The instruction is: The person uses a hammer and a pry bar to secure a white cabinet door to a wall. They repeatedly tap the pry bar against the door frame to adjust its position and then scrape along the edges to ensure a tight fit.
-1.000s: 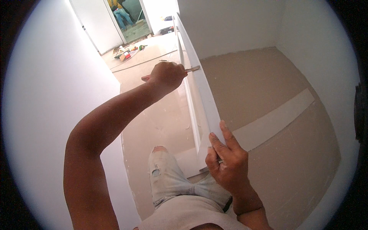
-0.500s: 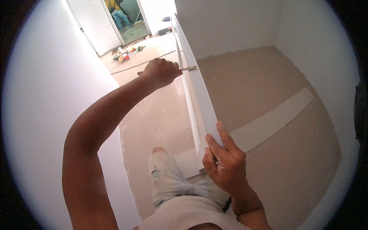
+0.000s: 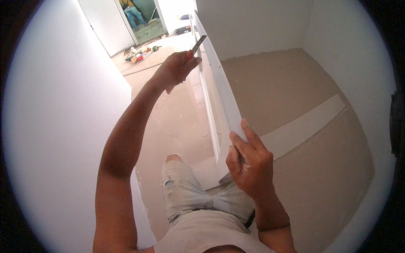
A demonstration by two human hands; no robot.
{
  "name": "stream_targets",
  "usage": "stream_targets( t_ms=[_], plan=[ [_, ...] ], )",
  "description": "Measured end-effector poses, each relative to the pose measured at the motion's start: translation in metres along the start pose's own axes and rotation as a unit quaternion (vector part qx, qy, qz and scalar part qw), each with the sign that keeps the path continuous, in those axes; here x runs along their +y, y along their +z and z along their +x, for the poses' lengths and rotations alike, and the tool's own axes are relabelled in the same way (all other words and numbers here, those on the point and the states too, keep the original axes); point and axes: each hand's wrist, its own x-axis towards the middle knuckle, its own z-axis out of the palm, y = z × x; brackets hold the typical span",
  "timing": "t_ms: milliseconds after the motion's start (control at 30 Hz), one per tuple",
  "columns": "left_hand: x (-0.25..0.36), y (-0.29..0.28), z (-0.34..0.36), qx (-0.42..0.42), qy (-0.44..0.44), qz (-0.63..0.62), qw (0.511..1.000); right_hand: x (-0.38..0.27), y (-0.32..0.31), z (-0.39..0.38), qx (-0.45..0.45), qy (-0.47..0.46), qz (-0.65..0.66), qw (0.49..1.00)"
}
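A long white door [image 3: 225, 99] with moulding on its face stands on its long side, its narrow edge upward, running away from me. My left hand [image 3: 176, 69] is closed round the red handle of a chisel [image 3: 198, 44], its flat metal blade pointing up and away beside the door's far part. The blade appears to be off the edge. My right hand [image 3: 253, 166] grips the door's near part, two fingers stretched along the edge and the thumb on the near side. A dark grey pointed piece [image 3: 225, 178] shows below it; I cannot tell whether this hand holds it.
A white wall [image 3: 63, 139] rises on my left. Tools and cables [image 3: 139, 55] lie on the far floor, near a doorway where a person [image 3: 134, 14] stands. A dark case [image 3: 183, 29] sits by the door's far end. A pale strip [image 3: 303, 122] crosses the brown floor at right.
My left hand has lifted the chisel off the door's edge and turned its blade upward, moving slightly farther away. My right hand has slid a little up along the edge.
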Motion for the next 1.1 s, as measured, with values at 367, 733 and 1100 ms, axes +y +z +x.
stream_targets(
  t_ms=[367, 733, 1100],
  plan=[
    [-0.04, 0.054, -0.026, -0.021, 0.081, 0.014, 0.996, -0.003, -0.004, -0.001, 0.001, 0.006, -0.014, 1.0],
    [-0.11, 0.16, -0.118, 0.106, -0.108, -0.739, 0.657, -0.01, 0.006, 0.0, 0.052, 0.037, -0.053, 0.997],
    [-0.127, 0.256, -0.154, 0.098, -0.264, -0.811, 0.514, -0.016, 0.01, 0.011, 0.091, 0.094, -0.138, 0.982]
  ],
)
